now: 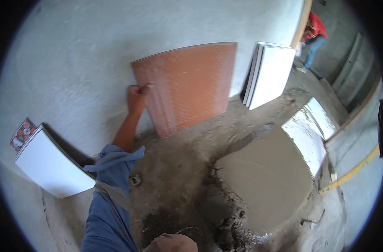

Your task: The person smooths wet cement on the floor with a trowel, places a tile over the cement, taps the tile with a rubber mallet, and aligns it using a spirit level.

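Observation:
My left hand [139,97] is closed on the left edge of a large tile [191,86], its thumb and fingers pinching the rim. The tile's orange-brown, faintly ribbed back faces me. It leans against the grey wall, its lower edge at the rough floor. A blue rolled-up sleeve [109,206] covers the arm down to about the elbow. My right hand is out of the picture.
White tiles [271,75] lean at the wall's right end; another white tile [52,164] leans left. Smooth wet mortar [267,180] borders laid glossy tiles [305,130]. A yellow level [351,170] leans right. A tape measure [135,180] lies below my arm. A person in red [315,31] bends beyond the doorway.

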Available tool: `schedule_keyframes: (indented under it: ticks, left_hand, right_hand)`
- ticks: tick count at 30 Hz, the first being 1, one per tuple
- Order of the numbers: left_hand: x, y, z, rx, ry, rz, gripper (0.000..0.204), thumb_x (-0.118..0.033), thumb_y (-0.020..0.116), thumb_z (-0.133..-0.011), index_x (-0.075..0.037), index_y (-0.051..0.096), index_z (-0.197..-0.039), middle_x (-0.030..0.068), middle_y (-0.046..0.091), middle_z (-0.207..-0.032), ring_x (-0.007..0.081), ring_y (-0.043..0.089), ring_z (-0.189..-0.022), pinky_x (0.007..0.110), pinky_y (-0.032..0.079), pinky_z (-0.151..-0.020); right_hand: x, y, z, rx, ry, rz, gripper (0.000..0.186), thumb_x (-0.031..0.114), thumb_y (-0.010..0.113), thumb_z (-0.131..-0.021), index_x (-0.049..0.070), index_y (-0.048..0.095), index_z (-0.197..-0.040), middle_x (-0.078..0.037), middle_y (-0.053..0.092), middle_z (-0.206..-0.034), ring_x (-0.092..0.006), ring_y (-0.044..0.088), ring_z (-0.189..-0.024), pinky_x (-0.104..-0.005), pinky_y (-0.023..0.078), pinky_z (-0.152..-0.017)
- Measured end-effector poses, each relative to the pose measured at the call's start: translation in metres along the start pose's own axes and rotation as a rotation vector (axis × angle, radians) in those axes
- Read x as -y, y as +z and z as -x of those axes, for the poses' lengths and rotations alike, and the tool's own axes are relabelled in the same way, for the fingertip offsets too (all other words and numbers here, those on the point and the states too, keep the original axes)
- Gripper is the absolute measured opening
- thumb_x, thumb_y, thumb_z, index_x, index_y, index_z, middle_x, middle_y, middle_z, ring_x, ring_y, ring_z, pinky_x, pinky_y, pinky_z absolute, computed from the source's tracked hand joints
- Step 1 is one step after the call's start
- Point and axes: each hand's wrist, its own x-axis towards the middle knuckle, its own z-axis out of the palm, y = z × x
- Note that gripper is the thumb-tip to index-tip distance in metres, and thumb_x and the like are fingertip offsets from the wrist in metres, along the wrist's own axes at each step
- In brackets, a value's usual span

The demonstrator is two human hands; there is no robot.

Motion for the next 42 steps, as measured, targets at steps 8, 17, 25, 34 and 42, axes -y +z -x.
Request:
schedule_keyframes:
  ticks: [8, 17, 25, 34, 42]
  left_hand:
    - [0.004, 0.021, 0.005, -0.010, 0.140, 0.597, 0.042, -0.032, 0.081, -0.085, -0.001, 0.060, -0.105, 0.0021, 0.062, -0.093, 0.0113, 0.056, -0.081, 0.027, 0.047, -0.076]
    - [-0.001, 0.006, 0.067, 0.059, 0.241, 0.460, 0.029, -0.025, 0.073, -0.092, 0.000, 0.060, -0.100, 0.0018, 0.060, -0.085, 0.0086, 0.049, -0.075, 0.027, 0.044, -0.071]
    - [-0.014, 0.022, 0.078, -0.145, 0.364, 0.433, 0.032, -0.023, 0.074, -0.091, 0.002, 0.059, -0.105, 0.0029, 0.061, -0.087, 0.0104, 0.051, -0.075, 0.028, 0.046, -0.073]
    - [0.000, 0.030, 0.033, -0.299, 0.317, 0.173, 0.047, -0.033, 0.077, -0.088, 0.004, 0.058, -0.110, 0.0105, 0.064, -0.090, 0.0195, 0.058, -0.078, 0.033, 0.048, -0.076]
    - [0.000, 0.044, 0.027, -0.345, 0.314, 0.062, 0.047, -0.035, 0.075, -0.089, 0.003, 0.055, -0.107, 0.0139, 0.057, -0.098, 0.0257, 0.055, -0.086, 0.038, 0.046, -0.083]
  right_hand:
    - [-0.031, -0.020, 0.042, -0.076, -0.010, 0.232, 0.041, 0.028, 0.068, -0.085, -0.001, 0.063, -0.113, -0.024, 0.065, -0.101, -0.0420, 0.060, -0.098, -0.0492, 0.048, -0.087]
    - [0.195, -0.148, -0.085, -0.177, -0.061, -0.152, 0.047, 0.027, 0.074, -0.084, 0.001, 0.060, -0.120, -0.019, 0.062, -0.105, -0.0339, 0.064, -0.091, -0.0432, 0.053, -0.079]
    - [0.409, -0.189, -0.210, -0.209, -0.554, -0.285, 0.047, 0.023, 0.076, -0.086, 0.006, 0.059, -0.126, -0.017, 0.063, -0.109, -0.0327, 0.067, -0.093, -0.0431, 0.056, -0.074]
    - [0.395, -0.173, -0.133, 0.049, -0.706, -0.168, 0.048, 0.031, 0.075, -0.086, 0.012, 0.059, -0.127, -0.015, 0.060, -0.112, -0.0351, 0.065, -0.098, -0.0452, 0.056, -0.079]
    - [0.225, -0.145, -0.062, 0.314, -0.143, -0.029, 0.053, 0.039, 0.078, -0.082, 0.010, 0.064, -0.124, -0.016, 0.064, -0.108, -0.0334, 0.067, -0.096, -0.0435, 0.055, -0.083]
